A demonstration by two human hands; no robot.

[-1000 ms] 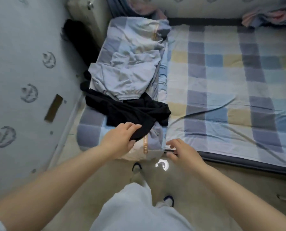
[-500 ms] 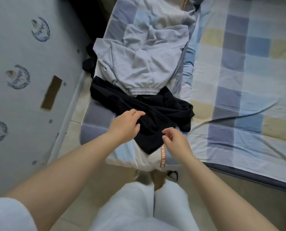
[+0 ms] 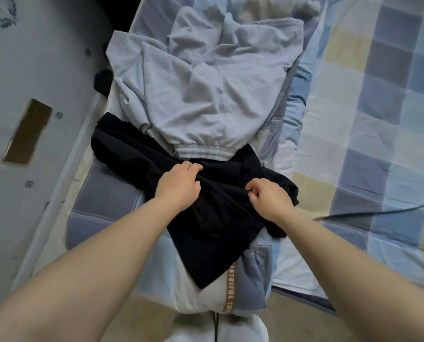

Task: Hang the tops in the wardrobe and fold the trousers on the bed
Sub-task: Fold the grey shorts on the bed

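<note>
The black garment (image 3: 206, 218) (crumpled, matte) runs from centre left toward the lower middle. The left hand (image 3: 178, 186) and right hand (image 3: 270, 198) both grip its cloth.

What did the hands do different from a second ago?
The right hand left the bed's edge, moved up onto the black garment and now pinches its cloth. The left hand kept its place on the same garment, fingers curled into the fabric. The grey garment still lies above it on the folded quilt, unmoved.
</note>
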